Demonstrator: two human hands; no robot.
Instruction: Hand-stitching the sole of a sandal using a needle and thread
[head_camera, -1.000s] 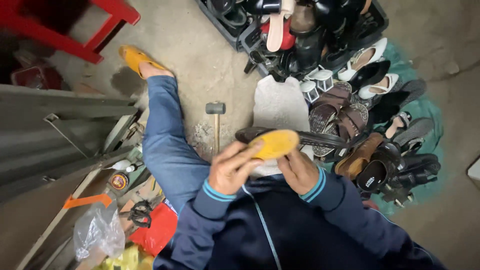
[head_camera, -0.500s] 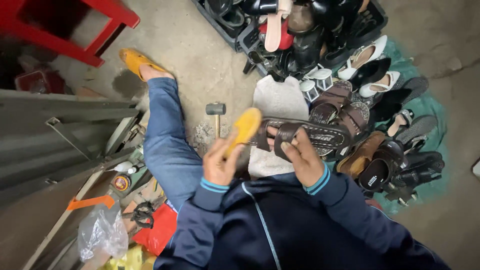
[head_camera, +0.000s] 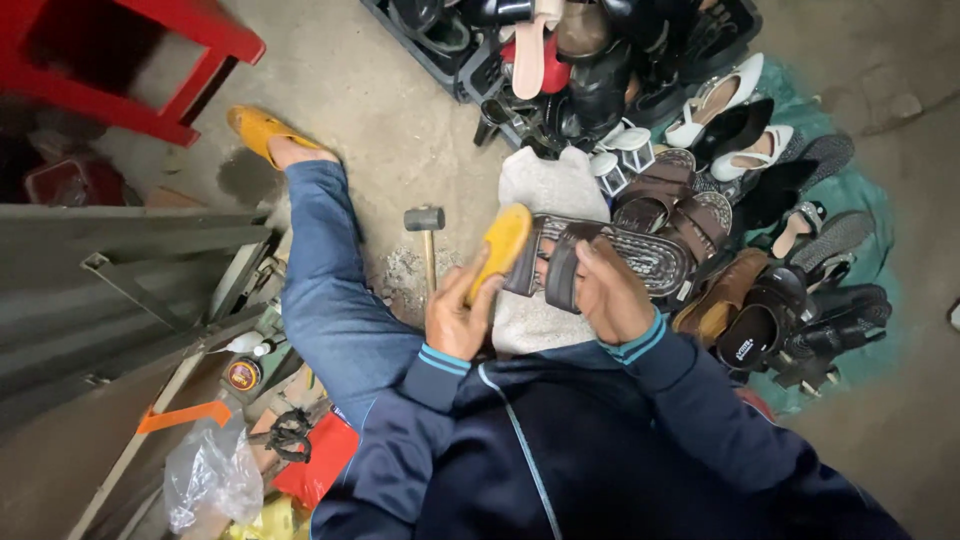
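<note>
My left hand (head_camera: 458, 318) grips a yellow-backed brush (head_camera: 499, 248), which stands tilted up against the end of a dark brown sandal (head_camera: 610, 258). My right hand (head_camera: 612, 296) holds that sandal by its two straps, sole side facing up and to the right. Both hands are in front of my chest, above a grey stone block (head_camera: 548, 190). My dark blue sleeves have teal cuffs.
A hammer (head_camera: 427, 235) lies on the concrete floor left of the block. Several shoes and sandals (head_camera: 760, 240) are piled on a green sheet at the right. A black crate of shoes (head_camera: 560, 50) is at the top. A red stool (head_camera: 130, 60) stands top left, grey metal frame (head_camera: 120, 290) at left.
The yellow brush went from lying across the sandal to standing up at its left end. The sandal has turned and now rests in my right hand.
</note>
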